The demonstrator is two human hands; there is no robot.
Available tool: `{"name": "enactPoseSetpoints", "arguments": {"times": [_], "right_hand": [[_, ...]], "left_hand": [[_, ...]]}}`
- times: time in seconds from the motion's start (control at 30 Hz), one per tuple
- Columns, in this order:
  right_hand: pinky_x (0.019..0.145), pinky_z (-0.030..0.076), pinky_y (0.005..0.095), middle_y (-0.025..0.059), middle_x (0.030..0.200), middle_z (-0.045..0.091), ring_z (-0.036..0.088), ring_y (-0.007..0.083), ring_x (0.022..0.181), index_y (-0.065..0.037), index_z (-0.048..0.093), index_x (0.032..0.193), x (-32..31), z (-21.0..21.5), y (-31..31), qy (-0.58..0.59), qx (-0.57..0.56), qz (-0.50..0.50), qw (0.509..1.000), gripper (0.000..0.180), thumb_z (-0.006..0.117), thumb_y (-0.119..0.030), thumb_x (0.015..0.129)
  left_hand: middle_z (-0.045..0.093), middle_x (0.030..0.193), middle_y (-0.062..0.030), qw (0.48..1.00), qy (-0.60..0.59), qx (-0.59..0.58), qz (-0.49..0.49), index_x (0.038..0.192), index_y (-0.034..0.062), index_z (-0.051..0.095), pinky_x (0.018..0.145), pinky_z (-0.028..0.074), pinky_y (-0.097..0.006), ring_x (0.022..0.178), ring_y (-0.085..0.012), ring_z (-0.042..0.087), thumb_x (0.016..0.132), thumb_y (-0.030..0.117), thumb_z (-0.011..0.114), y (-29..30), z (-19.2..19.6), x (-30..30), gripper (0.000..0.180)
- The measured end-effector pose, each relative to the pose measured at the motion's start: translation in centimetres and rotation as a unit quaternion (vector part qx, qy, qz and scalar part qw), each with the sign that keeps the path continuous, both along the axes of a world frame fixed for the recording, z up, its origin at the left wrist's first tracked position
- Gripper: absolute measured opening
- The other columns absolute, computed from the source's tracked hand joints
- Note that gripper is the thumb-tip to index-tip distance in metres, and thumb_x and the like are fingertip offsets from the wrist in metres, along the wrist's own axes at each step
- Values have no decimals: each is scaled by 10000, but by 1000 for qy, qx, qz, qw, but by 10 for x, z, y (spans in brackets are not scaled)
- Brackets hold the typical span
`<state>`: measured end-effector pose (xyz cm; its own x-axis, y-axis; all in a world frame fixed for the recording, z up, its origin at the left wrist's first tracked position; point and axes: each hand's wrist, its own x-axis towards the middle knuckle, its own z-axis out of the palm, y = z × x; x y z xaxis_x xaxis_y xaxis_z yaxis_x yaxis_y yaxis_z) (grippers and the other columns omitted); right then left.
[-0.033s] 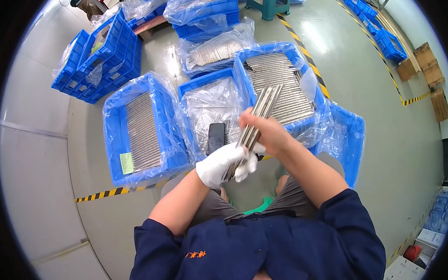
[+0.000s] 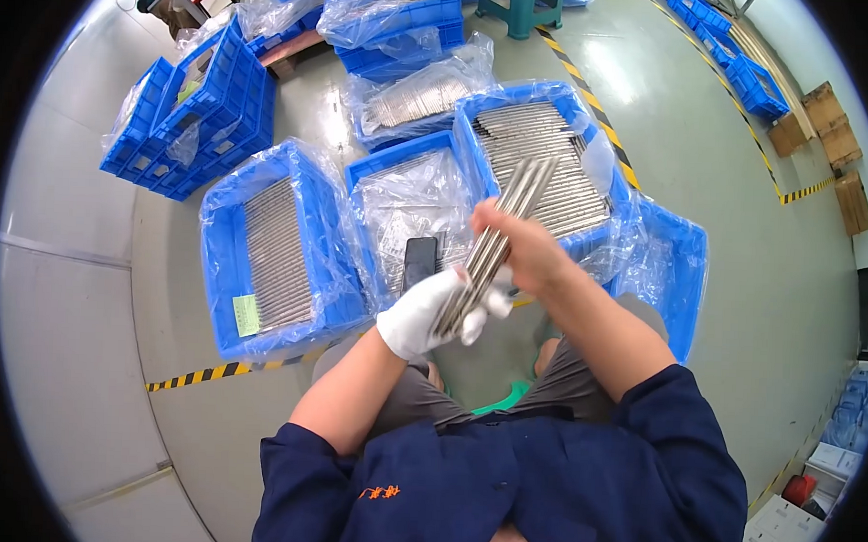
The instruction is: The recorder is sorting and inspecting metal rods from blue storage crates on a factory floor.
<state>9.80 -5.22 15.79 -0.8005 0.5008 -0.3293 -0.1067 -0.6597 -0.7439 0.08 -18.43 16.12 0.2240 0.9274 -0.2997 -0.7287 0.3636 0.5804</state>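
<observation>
Nothing had shifted that I could make out between the two frames: both hands and the rods sat where they had been a moment before.

I saw the left hand (image 2: 428,314), in a white glove, closed around the lower end of a bundle of metal rods (image 2: 497,240). The right hand (image 2: 523,247), bare, was wrapped around the bundle near its middle, fingers curled over it. The rods ran up and to the right from the glove, their upper ends fanning slightly apart above the right hand. The bundle hung in the air over the crates, just above the person's knees.

Below the hands stood a middle crate (image 2: 390,174), blue and lined with clear plastic, and a dark phone (image 2: 419,259) lay in it just left of the bundle. To its right, the right crate (image 2: 478,105) held a flat layer of rods, and the upper ends of the bundle crossed in front of it. The left crate (image 2: 219,263) held another layer of rods and a green tag (image 2: 246,315) at its near corner. A black-and-yellow floor stripe (image 2: 215,370) ran under that crate's near edge. An empty-looking blue crate (image 2: 683,270) stood on the far right, beside the right forearm. I sat in a dark blue jacket (image 2: 541,485), which filled the bottom of the view.
</observation>
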Motion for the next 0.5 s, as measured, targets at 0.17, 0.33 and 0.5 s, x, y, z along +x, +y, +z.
{"name": "enactPoseSetpoints", "arguments": {"times": [0.17, 0.33, 0.5], "right_hand": [[576, 414, 240, -7, 729, 514, 493, 83, 648, -87, 529, 798, 1, 15, 9, 42, 7, -118, 992, 143, 608, -207, 799], [599, 354, 204, -52, 699, 474, 430, 42, 668, -77, 544, 770, -4, 4, -16, 28, 104, -95, 990, 111, 626, -148, 792], [607, 374, 218, -22, 697, 496, 457, 56, 662, -73, 539, 772, 2, 12, -2, 35, 28, 58, 997, 135, 622, -178, 790]], "left_hand": [[556, 1037, -101, 950, -98, -65, 290, 1039, 40, 527, 743, 467, -361, 904, -230, 545, 882, 519, 252, 18, -4, 7, 574], [586, 830, -89, 943, -62, -155, 290, 831, 71, 534, 617, 473, -344, 713, -213, 557, 893, 433, 319, 19, -16, 6, 425], [573, 816, -88, 994, -99, -33, 35, 1045, 48, 493, 522, 423, -237, 615, -136, 526, 868, 383, 450, 3, -7, 7, 382]]}}
